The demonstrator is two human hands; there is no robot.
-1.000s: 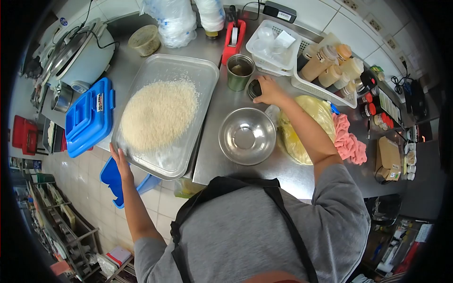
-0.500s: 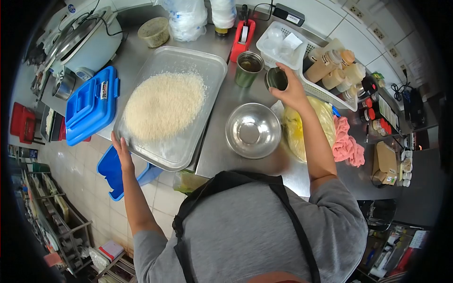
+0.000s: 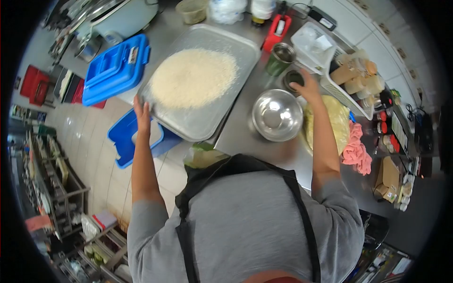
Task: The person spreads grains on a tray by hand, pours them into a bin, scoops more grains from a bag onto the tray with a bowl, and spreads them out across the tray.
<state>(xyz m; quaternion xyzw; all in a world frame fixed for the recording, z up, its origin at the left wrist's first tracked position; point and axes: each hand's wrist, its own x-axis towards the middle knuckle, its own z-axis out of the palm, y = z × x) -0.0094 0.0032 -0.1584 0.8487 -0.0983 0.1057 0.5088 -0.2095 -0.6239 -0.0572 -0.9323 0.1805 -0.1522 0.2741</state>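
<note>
My right hand [image 3: 310,88] has its fingers at the rim of a small dark green round cup [image 3: 291,81], gripping its right side. Just behind that stands a taller green metal tumbler [image 3: 278,63] with dark contents. A shiny steel bowl [image 3: 269,129] sits nearer to me, below the cup. My left hand [image 3: 142,113] is at the near left corner of a big metal tray [image 3: 198,126], fingers stretched along its edge. Heaped on the tray is a mound of pale, fine grains [image 3: 193,78]; their exact kind is unclear.
A blue lid [image 3: 115,70] lies left of the tray, above a blue bin [image 3: 125,129] on the floor. Right are a yellow plastic bag [image 3: 332,125], a pink cloth [image 3: 357,153] and a white basket [image 3: 339,96] of bottles. A red tape dispenser [image 3: 276,34] stands behind.
The view has turned, shifting everything right and up. My right hand has brought the small green cup nearer to me, closer to the tumbler and bowl. The left hand stays at the tray edge.
</note>
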